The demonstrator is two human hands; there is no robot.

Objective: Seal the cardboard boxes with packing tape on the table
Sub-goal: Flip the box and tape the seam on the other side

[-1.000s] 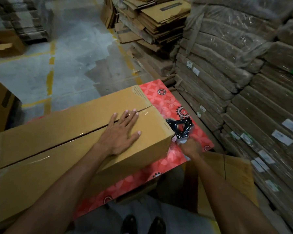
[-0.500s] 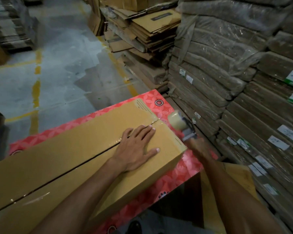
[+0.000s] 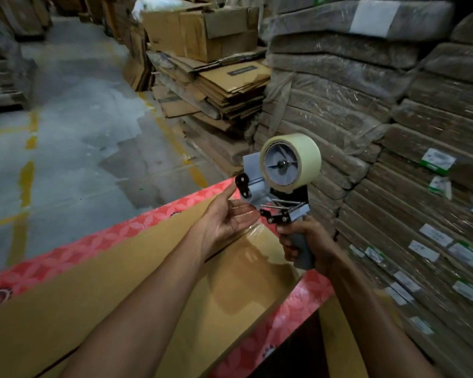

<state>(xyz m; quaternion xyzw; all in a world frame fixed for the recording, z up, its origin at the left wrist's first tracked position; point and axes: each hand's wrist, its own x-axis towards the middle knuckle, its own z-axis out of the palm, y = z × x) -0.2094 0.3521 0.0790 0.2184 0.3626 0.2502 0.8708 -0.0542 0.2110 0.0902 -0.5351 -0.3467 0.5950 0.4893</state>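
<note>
Right hand [image 3: 305, 241] fist-clamped on tape dispenser [image 3: 281, 184] handle, raised above cardboard box [image 3: 148, 285]. Left hand [image 3: 227, 219] spread, palm up, fingertips at dispenser's front roller.

Long tan cardboard box [image 3: 126, 290] lying flat on the red patterned worktop [image 3: 66, 253], top flaps closed, glossy clear tape at its near-right end. Grey tape dispenser [image 3: 280, 195] held upright above that end, its pale tape roll [image 3: 291, 162] uppermost.
</note>
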